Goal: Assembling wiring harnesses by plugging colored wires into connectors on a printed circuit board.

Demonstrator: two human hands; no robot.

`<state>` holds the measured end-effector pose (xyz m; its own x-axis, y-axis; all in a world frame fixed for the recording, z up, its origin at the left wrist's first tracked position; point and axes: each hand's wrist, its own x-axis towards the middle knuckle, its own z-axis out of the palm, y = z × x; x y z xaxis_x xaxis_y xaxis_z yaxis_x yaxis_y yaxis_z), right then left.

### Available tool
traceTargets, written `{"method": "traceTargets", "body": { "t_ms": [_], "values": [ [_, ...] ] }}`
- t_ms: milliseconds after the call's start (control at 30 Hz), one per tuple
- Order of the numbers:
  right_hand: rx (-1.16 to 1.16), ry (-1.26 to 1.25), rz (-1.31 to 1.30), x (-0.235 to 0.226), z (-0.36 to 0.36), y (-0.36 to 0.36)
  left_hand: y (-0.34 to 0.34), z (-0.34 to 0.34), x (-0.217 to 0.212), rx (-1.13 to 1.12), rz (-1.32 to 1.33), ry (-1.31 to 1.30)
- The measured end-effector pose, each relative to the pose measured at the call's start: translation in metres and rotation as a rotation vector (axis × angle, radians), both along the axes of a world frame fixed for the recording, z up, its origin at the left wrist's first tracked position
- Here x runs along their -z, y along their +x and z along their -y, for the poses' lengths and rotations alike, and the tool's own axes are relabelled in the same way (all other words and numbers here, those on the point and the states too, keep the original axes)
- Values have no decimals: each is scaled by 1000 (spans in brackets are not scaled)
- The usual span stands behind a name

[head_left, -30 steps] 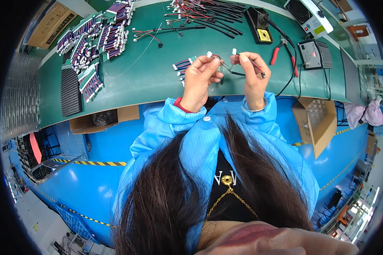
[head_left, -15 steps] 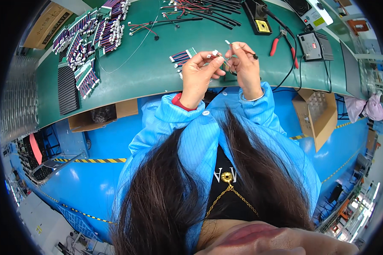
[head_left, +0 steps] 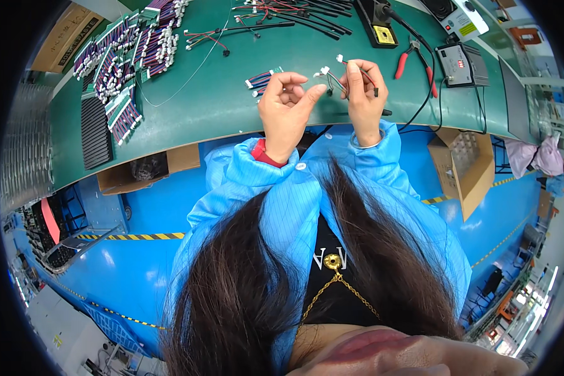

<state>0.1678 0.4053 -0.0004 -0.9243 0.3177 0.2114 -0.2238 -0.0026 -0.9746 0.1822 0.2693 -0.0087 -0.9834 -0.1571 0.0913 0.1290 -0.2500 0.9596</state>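
Since before, our hands have spread a little. Our left hand (head_left: 286,109) pinches one wire (head_left: 329,80) end, our right hand (head_left: 363,91) grips the other, above the green table (head_left: 219,106).

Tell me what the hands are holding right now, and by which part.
A thin red-and-black wire harness with small white plug ends: the left hand pinches one end at its fingertips, the right hand grips the wires farther along.

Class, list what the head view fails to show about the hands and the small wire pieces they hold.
- Wire harness: too small to count wires.
- Right hand: fingers curl, hiding the grip.
- Left hand: whether its fingertips touch the harness is unclear.
- Soldering station: cut off by the rim.
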Motion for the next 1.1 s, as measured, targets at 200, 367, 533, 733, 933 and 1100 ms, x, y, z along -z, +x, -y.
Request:
{"method": "traceTargets", "body": {
  "t_ms": [200,367,533,733,933,1100],
  "values": [
    [121,367,-177,9,7,6,2,-3,-6,-54,-22,-61],
    [180,634,-436,16,11,5,0,-2,2,-111,-140,-179],
    [184,843,-581,15,9,4,0,0,1,-74,-112,-176],
    [225,938,-736,25,4,-4,-1,-1,-5,10,38,84],
    [196,837,-698,25,6,-4,-2,3,-3,81,97,175],
    [189,672,-520,19,2,2,-1,6,8,79,-13,80]
  ]
}}
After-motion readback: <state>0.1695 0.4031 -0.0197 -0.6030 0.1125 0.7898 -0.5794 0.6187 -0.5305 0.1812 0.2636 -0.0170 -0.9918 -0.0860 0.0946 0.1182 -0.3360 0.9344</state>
